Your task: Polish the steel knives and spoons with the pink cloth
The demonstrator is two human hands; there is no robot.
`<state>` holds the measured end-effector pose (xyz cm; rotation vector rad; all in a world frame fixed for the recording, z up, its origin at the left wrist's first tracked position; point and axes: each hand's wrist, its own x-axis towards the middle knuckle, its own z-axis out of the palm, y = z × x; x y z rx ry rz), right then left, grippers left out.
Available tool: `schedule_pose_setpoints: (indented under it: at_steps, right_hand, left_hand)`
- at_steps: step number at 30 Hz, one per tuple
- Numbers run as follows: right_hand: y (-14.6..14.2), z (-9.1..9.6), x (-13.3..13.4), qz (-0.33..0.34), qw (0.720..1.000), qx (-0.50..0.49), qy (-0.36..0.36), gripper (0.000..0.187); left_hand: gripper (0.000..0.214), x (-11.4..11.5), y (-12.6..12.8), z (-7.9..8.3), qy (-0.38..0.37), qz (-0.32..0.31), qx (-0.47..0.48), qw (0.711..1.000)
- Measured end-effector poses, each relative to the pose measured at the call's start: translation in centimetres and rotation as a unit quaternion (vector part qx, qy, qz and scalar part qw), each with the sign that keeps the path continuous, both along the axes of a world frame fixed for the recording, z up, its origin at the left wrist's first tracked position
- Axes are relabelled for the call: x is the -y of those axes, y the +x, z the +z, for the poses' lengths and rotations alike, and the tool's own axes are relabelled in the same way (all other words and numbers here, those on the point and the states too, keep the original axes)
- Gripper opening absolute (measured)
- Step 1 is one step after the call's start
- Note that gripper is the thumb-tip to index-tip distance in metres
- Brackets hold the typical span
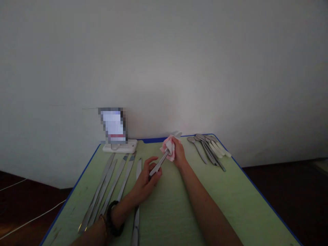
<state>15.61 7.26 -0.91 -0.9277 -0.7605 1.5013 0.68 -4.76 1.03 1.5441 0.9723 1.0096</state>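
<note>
My left hand (150, 176) is closed round the handle of a metal spoon (159, 164), which slants up and away toward the right. A pink and white cloth (166, 147) is wrapped about the spoon's upper part, and my right hand (179, 152) grips it there. Past the cloth a pale rounded end sticks out, partly hidden by the fingers. Beneath my left forearm and hand lies a table knife (138, 167). Several more knives (102, 188) lie lengthwise to the left, some partly covered by my left arm.
At the far right of the green table (169, 212) lies a group of spoons (208, 150), several with white handles (216, 149). A blurred screen (112, 124) on a white stand (120, 146) occupies the back left. A plain wall (164, 68) rises behind the table's blue edge.
</note>
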Motion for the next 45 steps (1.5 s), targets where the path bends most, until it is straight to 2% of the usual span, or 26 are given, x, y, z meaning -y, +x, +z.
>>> schedule_pose_setpoints:
  at_steps: [3,6,9,12,16,20,23,27,31,33,37,41,45]
  right_hand:
    - [-0.2,0.0,0.2,-0.021,0.999,0.048,0.013,0.037]
    - [-0.3,0.1,0.3,0.004,0.995,0.097,0.021,0.039]
    - [-0.1,0.2,0.2,0.018,0.996,0.089,0.01,0.038]
    - [0.1,0.3,-0.2,-0.001,1.0,0.007,-0.027,0.033]
    - [0.5,1.0,-0.8,-0.003,0.991,-0.126,-0.046,0.026]
    - [1.0,1.7,-0.8,-0.027,0.973,-0.226,-0.045,0.021]
    - [1.2,1.7,-0.8,-0.054,0.961,-0.271,-0.026,0.019]
    - [1.2,1.7,-0.7,-0.02,0.962,-0.271,0.008,0.022]
    - [1.2,2.1,-0.4,0.026,0.957,-0.288,-0.005,0.021]
    - [1.3,2.1,-0.1,0.057,0.959,-0.279,-0.009,0.023]
    - [1.3,1.4,0.2,0.133,0.958,-0.254,-0.02,0.037]
    - [1.0,0.7,0.1,0.167,0.955,-0.243,-0.024,0.037]
    - [0.5,0.5,-0.1,0.15,0.967,-0.207,-0.001,0.03]
  left_hand:
    - [0.035,0.1,-0.3,0.1,0.02,0.01,-0.039,0.999]
    - [0.029,0.0,-0.7,0.5,0.026,-0.011,-0.093,0.995]
    - [0.041,0.0,-0.9,0.8,0.039,-0.035,-0.125,0.991]
    - [0.049,0.0,-1.0,0.8,0.052,-0.045,-0.133,0.989]
    - [0.047,0.0,-1.0,1.0,0.079,-0.065,-0.112,0.988]
    - [0.039,0.3,-1.0,1.1,0.06,-0.076,-0.009,0.995]
    - [0.04,0.3,-0.8,0.7,0.047,-0.052,0.074,0.995]
    - [0.041,0.2,-0.6,-0.2,0.051,0.005,0.08,0.995]
    - [0.041,0.0,-0.5,-0.4,0.055,0.093,0.049,0.993]
    - [0.043,-0.2,-0.4,-0.2,0.037,0.114,0.049,0.992]
    - [0.048,-0.8,0.0,0.0,-0.068,0.071,-0.005,0.995]
    - [0.039,-1.2,0.0,-0.2,-0.055,0.044,-0.11,0.991]
    - [0.039,-0.8,-0.2,0.0,-0.059,0.085,-0.132,0.986]
